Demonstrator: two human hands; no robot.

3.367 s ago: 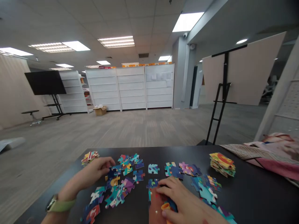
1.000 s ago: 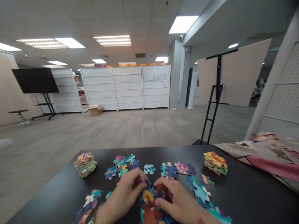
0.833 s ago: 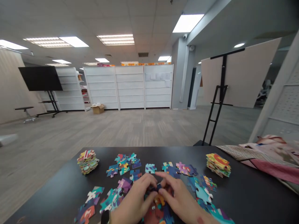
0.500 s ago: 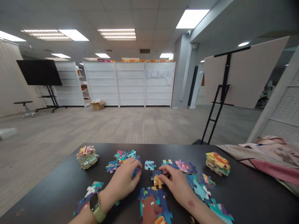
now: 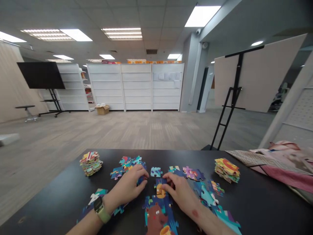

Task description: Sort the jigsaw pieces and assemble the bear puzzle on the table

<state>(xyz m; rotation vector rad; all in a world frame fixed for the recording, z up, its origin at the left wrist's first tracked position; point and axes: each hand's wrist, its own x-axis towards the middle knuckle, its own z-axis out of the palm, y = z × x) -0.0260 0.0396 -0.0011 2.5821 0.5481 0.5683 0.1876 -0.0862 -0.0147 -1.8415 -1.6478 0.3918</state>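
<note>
Head view: jigsaw piece, yellow motif on dark blue [image 5: 160, 192], at mid-table, just beyond the far edge of the bear panel [image 5: 155, 218]; contact between them unclear. Panel's long axis: near to far. Right hand [image 5: 180, 191]: nearer, thumb and forefinger bent, touching the piece's right side; pinch or press, cannot tell. Left hand [image 5: 131, 183]: left of the piece, fingers curled over a dark-blue piece [image 5: 141, 179]; grip unclear. Teal piece [image 5: 156, 172]: farther. Stacks of pieces: far left [image 5: 91, 164], far right [image 5: 227, 170].
</note>
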